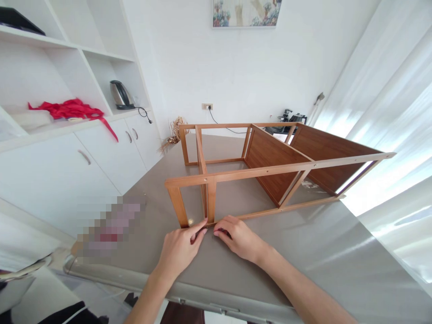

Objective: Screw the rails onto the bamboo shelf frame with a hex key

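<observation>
A wooden shelf frame (pixel 241 173) lies on its side on the grey table, with its slatted end toward the left. At the near lower rail, my left hand (pixel 180 247) has its index finger against the joint below a short upright slat (pixel 211 198). Its thumb is close to the index finger, and something tiny shows at the tips, too small to name. My right hand (pixel 239 238) is just right of that joint, fingers curled and thumb pressed to them. Whatever it holds, if anything, is hidden. Small screw heads or holes dot the upper near rail (pixel 266 171).
The grey table (pixel 270 270) extends under the frame. A blurred pinkish item (pixel 114 225) lies at its left edge. White cabinets (pixel 60 180) with a kettle (pixel 120 95) and red cloth (pixel 72 109) stand left. White curtains (pixel 388 99) hang right. Black items (pixel 293 117) sit behind the frame.
</observation>
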Demonstrator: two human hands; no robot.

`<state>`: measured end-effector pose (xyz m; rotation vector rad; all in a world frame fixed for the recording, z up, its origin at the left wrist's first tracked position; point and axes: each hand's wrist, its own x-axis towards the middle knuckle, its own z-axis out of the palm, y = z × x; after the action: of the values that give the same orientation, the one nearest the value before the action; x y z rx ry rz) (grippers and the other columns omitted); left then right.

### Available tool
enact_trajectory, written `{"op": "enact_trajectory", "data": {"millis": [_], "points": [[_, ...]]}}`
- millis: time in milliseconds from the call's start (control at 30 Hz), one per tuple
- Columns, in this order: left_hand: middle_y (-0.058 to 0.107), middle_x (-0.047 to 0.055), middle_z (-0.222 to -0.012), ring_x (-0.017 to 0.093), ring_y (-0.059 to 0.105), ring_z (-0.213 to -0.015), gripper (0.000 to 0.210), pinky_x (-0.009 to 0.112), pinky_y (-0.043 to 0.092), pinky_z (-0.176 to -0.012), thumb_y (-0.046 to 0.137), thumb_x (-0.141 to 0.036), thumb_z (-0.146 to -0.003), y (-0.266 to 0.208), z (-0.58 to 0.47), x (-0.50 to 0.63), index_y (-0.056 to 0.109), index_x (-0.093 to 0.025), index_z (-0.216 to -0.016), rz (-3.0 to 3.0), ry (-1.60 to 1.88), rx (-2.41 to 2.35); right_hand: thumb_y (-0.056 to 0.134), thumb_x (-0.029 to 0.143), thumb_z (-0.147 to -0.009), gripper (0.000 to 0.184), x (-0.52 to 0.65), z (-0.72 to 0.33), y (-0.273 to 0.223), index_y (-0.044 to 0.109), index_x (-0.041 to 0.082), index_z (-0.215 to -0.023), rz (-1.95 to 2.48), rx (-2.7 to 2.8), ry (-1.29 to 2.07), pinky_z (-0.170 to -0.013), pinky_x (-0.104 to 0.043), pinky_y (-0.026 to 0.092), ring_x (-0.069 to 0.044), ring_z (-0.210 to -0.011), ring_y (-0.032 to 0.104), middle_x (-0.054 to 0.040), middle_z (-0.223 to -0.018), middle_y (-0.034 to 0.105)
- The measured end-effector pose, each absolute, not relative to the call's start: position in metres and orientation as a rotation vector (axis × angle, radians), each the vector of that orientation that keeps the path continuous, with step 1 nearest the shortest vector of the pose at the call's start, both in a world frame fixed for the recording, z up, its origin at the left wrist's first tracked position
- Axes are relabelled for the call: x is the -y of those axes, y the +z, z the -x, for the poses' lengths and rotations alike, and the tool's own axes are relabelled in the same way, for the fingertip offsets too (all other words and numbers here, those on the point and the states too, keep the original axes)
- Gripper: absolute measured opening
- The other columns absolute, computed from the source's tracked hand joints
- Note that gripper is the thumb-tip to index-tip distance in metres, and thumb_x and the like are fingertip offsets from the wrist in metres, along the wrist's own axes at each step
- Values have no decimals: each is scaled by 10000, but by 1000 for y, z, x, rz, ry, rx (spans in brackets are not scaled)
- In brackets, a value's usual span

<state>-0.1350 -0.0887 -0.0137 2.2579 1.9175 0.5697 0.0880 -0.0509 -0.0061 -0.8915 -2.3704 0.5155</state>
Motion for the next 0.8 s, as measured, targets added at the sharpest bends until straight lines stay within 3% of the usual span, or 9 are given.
{"op": "enact_trajectory", "data": {"millis": [200, 467, 667, 800], "points": [[688, -24, -622, 146, 649, -580, 364, 242, 370, -590, 493, -454, -1002, -15, 136, 89, 714, -360, -1276, -2259, 561, -1908, 531, 247, -1041, 163, 53, -85, -9, 633, 203, -922, 987, 2430, 263, -724, -287, 511, -175, -786, 610, -31, -864, 642], [686, -30, -624, 141, 644, -577, 339, 244, 353, -587, 512, -437, -998, -15, 135, 88, 724, -371, -1256, -2253, 585, -1918, 479, 132, -1020, 129, 60, -82, -2, 584, 207, -1013, 901, 2405, 439, -830, -299, 534, -179, -896, 602, -47, -960, 612], [656, -31, -578, 126, 626, -536, 363, 234, 356, -551, 490, -370, -997, -14, 136, 87, 717, -326, -1277, -2310, 609, -1868, 566, 40, -919, 215, 59, -86, 0, 615, 226, -1013, 880, 2448, 462, -804, -256, 541, -155, -873, 642, -24, -962, 641], [717, -4, -642, 138, 668, -574, 377, 236, 360, -553, 461, -327, -1013, -14, 136, 88, 699, -320, -1306, -2306, 604, -1886, 569, 66, -941, 178, 58, -87, -1, 636, 225, -984, 889, 2447, 418, -780, -258, 538, -161, -866, 651, -24, -950, 655]]}}
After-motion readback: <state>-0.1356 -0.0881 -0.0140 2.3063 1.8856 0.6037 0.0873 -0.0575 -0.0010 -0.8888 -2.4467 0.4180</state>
